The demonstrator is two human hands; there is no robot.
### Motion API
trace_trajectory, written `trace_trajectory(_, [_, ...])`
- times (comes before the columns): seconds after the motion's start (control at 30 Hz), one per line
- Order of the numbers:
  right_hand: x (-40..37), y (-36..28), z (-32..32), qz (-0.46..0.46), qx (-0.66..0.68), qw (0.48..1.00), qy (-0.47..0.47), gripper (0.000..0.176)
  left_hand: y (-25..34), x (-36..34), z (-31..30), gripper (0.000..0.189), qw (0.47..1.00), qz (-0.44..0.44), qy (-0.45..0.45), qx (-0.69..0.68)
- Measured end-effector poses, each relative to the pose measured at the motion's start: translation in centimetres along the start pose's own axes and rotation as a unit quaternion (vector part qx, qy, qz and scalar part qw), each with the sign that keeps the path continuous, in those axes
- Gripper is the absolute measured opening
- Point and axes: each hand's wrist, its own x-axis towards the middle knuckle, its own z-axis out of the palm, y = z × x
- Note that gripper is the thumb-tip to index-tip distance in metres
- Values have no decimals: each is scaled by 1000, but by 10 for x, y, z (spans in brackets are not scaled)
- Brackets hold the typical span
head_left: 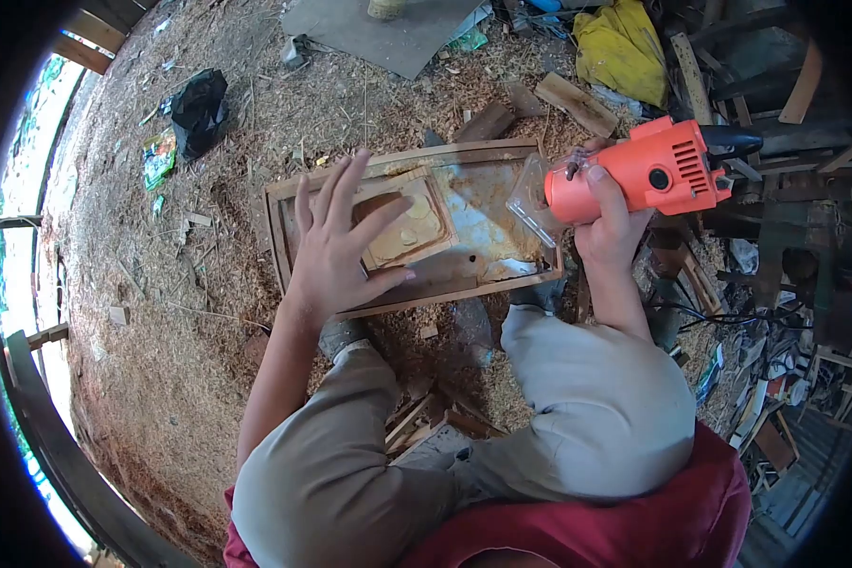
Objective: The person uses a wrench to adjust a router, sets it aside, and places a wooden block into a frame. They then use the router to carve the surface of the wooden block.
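Observation:
My right hand (604,210) is wrapped around an orange trim router (634,175), which lies tilted on its side. Its clear plastic base (532,201) faces left, over the right end of a shallow wooden tray-like frame (407,305). Fingers spread, my left hand (336,251) hovers above the frame's left part and holds nothing. Under those fingers, a small wooden panel (440,248) with a grooved rectangular border lies inside the frame. Pale rounded patches show on the panel, partly covered by my left hand.
Wood shavings (189,322) cover the ground. A black plastic bag (199,114) lies at the left, a yellow sack (620,52) at the upper right. Wood offcuts (577,102) are scattered beyond the frame. A dark cable (719,317) runs at the right. Scrap wood lies between my feet.

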Motion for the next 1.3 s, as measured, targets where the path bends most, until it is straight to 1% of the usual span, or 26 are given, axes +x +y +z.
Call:
trace_trajectory(0.03, [0, 1, -2, 3, -7, 1000, -5, 47, 3, 3, -1, 83, 1000, 9, -15, 4])
trace_trajectory(0.1, [1, 5, -6, 8, -21, 1000, -16, 46, 10, 6, 3, 79, 1000, 6, -8, 6])
trace_trajectory(0.2, [-1, 2, 0, 3, 5, 1000, -14, 45, 13, 6, 8, 74, 1000, -1, -6, -2])
trace_trajectory(0.3, [0, 5, -4, 4, -36, 999, -19, 57, 12, 5, 11, 67, 1000, -3, -4, -20])
trace_trajectory(0.33, [0, 5, -5, 9, -32, 999, -19, 57, 11, 5, 12, 65, 1000, -2, -3, -26])
trace_trajectory(0.43, [0, 4, -5, 14, -29, 999, -15, 58, 8, 5, 12, 64, 999, 30, -16, 7])
trace_trajectory(0.6, [1, 4, -8, -4, -44, 999, -15, 56, 19, 15, 15, 64, 999, 33, -13, -8])
trace_trajectory(0.73, [0, 4, -12, 0, -33, 999, -16, 54, 21, 20, 18, 65, 999, 49, -7, 2])
trace_trajectory(0.83, [1, 5, -12, 6, -20, 1000, -11, 55, 19, 19, 18, 67, 998, 56, -18, -10])
trace_trajectory(0.93, [2, 3, -13, 9, -26, 1000, -16, 56, 26, 20, 19, 66, 998, 49, 17, -20])
trace_trajectory(1.03, [2, 1, -12, 2, -32, 999, -19, 57, 23, 21, 19, 65, 998, 57, 20, -24])
trace_trajectory(1.13, [3, 3, -14, -4, -43, 999, -25, 58, 23, 22, 17, 64, 998, 41, 14, -47])
trace_trajectory(1.23, [2, 2, -12, 1, -30, 999, -20, 58, 21, 23, 13, 63, 998, 33, -22, -46])
trace_trajectory(1.3, [2, 0, -10, 9, -26, 1000, -14, 59, 20, 24, 15, 62, 997, 60, -21, -42])
